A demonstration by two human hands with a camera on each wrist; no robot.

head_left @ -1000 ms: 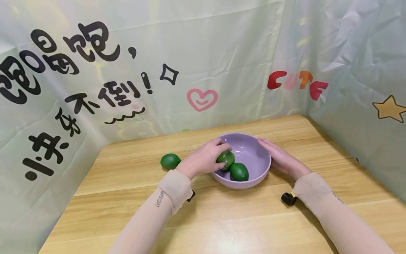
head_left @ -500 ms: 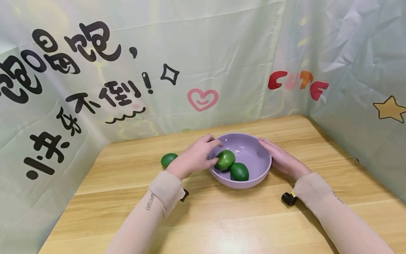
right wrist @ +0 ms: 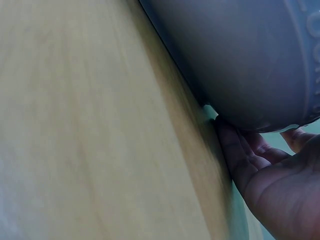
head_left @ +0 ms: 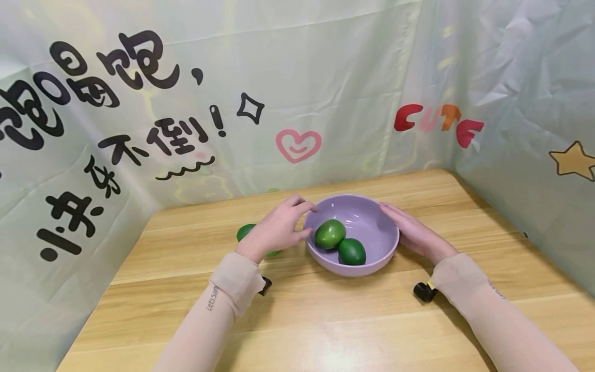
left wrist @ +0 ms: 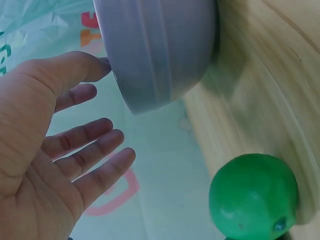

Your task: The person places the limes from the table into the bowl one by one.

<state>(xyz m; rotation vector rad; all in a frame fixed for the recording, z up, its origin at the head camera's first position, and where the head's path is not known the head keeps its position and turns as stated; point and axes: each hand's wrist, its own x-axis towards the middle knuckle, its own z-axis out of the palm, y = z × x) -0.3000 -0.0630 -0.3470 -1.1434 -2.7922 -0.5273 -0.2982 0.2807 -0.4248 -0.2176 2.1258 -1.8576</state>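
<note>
A lilac bowl (head_left: 372, 227) stands on the table with two smooth green oval fruits inside, a lighter one (head_left: 330, 234) and a darker one (head_left: 351, 251). My left hand (head_left: 279, 227) is beside the bowl's left rim, its fingers spread and nothing in them; in the left wrist view the thumb tip is right at the rim. Behind this hand a green fruit (head_left: 245, 231) on the table is partly hidden, and a bit of green shows below the wrist. Another view, from the left wrist, has a bright green fruit (left wrist: 252, 197) on the table. My right hand (head_left: 413, 227) rests along the bowl's right side.
The wooden table (head_left: 325, 320) has a printed cloth wall (head_left: 348, 77) close behind it and on both sides. A small black camera (head_left: 424, 292) sits at the right wrist, another (head_left: 265, 285) at the left.
My left hand has let go of the lighter green fruit in the bowl and drawn back left, out past the rim. My right hand stays against the bowl.
</note>
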